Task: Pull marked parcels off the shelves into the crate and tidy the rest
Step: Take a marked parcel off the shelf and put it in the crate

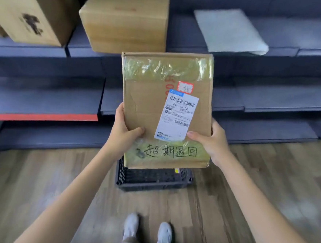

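Observation:
A flat brown cardboard parcel (149, 105) is held up in front of the shelves, face toward me, with a white shipping label and black handwritten marks on yellowish tape along its lower edge. My left hand (123, 132) grips its lower left side, thumb on the front. My right hand (211, 142) grips the lower right side the same way. Directly below the parcel a dark plastic crate (151, 179) stands on the wooden floor; the parcel hides most of its inside.
Dark blue shelves (271, 102) run across the view in tiers. On the upper shelf stand a large carton (31, 8) at left, a taped brown box (127, 18) in the middle, and a white padded bag (230, 31) at right. My shoes (148, 232) stand behind the crate.

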`<act>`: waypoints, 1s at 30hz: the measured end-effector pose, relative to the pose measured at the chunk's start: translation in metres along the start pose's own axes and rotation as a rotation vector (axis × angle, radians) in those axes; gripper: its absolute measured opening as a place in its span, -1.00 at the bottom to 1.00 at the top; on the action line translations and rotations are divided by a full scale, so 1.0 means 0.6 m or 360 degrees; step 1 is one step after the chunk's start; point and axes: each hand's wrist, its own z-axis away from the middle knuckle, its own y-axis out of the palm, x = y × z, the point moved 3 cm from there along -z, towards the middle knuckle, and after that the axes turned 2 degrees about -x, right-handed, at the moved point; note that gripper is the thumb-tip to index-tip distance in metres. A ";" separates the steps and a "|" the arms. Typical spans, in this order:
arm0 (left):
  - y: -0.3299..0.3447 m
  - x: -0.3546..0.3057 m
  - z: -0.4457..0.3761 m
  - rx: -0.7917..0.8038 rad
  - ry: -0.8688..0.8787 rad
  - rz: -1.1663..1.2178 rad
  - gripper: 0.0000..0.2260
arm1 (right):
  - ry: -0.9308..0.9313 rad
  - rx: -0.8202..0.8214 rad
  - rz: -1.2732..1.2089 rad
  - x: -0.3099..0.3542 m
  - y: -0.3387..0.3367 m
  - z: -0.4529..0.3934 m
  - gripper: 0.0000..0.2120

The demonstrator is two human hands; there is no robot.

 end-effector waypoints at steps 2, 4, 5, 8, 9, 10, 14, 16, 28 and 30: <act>-0.016 0.041 0.001 -0.0037 -0.0074 -0.0033 -0.33 | 0.0108 0.0015 0.0029 -0.040 0.024 -0.007 -0.48; -0.032 0.079 -0.002 -0.0030 -0.0169 -0.0064 -0.31 | 0.0212 0.0010 0.0053 -0.075 0.050 -0.013 -0.51; -0.040 0.098 -0.003 -0.0021 -0.0226 -0.0066 -0.30 | 0.0262 0.0008 0.0053 -0.092 0.063 -0.014 -0.50; -0.069 0.149 -0.009 -0.0017 -0.0368 -0.0145 -0.25 | 0.0388 0.0009 0.0004 -0.133 0.102 -0.018 -0.51; -0.076 0.162 -0.012 -0.0008 -0.0399 -0.0181 -0.24 | 0.0427 0.0004 -0.0005 -0.145 0.113 -0.020 -0.53; -0.083 0.177 -0.018 0.0006 -0.0420 -0.0225 -0.22 | 0.0457 -0.0009 -0.0014 -0.158 0.124 -0.024 -0.54; -0.093 0.242 -0.046 -0.0005 -0.0461 -0.0433 -0.20 | 0.0535 -0.0031 -0.0001 -0.217 0.162 -0.055 -0.55; -0.094 0.279 -0.066 -0.0002 -0.0472 -0.0485 -0.21 | 0.0593 -0.0052 -0.0001 -0.257 0.174 -0.075 -0.55; -0.058 0.635 -0.168 -0.0049 -0.0785 -0.0377 -0.24 | 0.0739 -0.0062 -0.0079 -0.559 0.231 -0.214 -0.49; -0.051 0.688 -0.175 -0.0067 -0.0783 -0.0416 -0.21 | 0.0756 -0.0031 -0.0064 -0.612 0.238 -0.231 -0.50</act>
